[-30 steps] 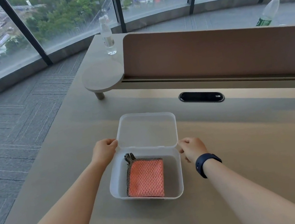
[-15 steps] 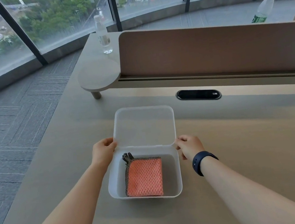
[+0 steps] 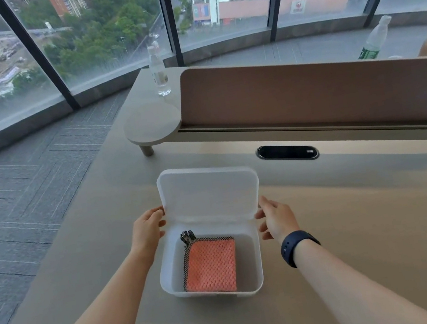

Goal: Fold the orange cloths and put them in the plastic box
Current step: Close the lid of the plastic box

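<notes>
Soft daylight from windows (image 3: 107, 38); sharp; wide-angle bending at edges.

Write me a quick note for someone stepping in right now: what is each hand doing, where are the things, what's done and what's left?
Left hand: at the left edge of the hinged lid, fingers touching it; a closed grip cannot be confirmed.
Right hand: at the lid's right edge, fingers curled loosely beside it, likewise unclear.
Plastic box: on the desk, lid raised, tilted over the back.
Orange cloth: folded, lying flat inside the box toward its left side.
Done: one cloth folded and boxed.
Left: no other orange cloth is in view; probably just lower the lid.
</notes>
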Available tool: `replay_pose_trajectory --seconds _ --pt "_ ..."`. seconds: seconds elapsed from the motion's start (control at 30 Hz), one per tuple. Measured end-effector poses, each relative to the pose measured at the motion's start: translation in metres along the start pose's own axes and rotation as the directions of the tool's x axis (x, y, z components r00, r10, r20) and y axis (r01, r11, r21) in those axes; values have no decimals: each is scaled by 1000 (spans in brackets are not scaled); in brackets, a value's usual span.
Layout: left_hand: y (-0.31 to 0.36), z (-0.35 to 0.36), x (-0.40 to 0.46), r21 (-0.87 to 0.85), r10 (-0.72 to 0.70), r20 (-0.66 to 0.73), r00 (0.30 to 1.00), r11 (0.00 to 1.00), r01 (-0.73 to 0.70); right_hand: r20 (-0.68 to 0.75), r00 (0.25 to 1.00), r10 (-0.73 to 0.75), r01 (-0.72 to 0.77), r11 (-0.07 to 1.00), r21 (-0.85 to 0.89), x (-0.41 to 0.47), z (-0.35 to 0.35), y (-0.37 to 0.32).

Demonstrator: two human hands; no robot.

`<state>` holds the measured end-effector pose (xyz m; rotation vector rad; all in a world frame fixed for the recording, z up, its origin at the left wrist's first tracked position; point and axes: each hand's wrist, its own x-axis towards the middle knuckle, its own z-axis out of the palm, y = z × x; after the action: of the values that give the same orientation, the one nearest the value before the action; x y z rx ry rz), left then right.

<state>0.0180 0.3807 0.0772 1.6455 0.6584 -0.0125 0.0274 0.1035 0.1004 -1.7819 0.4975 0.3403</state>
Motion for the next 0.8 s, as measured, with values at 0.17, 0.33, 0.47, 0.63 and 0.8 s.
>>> replay_pose_trajectory --seconds 0.17,0.33,0.47,0.63,0.8 --pt "-1 -9 -14 -43 -12 22 1000 999 13 3 1000 -15 15 1000 -5 -12 -1 -2" --pt "-4 -20 -22 -41 -22 57 998 999 25 5 1000 -7 7 1000 13 -17 -5 1" --pt "-9 -27 -27 -44 -38 90 995 998 42 24 1000 -16 16 1000 -10 -28 -8 3" --pt "-15 -30 -34 -106 -77 74 994 991 84 50 998 -34 37 997 -64 -41 -11 7" --pt "-19 -31 -42 -104 -84 103 991 990 95 74 995 -64 67 997 -35 -48 -8 16"
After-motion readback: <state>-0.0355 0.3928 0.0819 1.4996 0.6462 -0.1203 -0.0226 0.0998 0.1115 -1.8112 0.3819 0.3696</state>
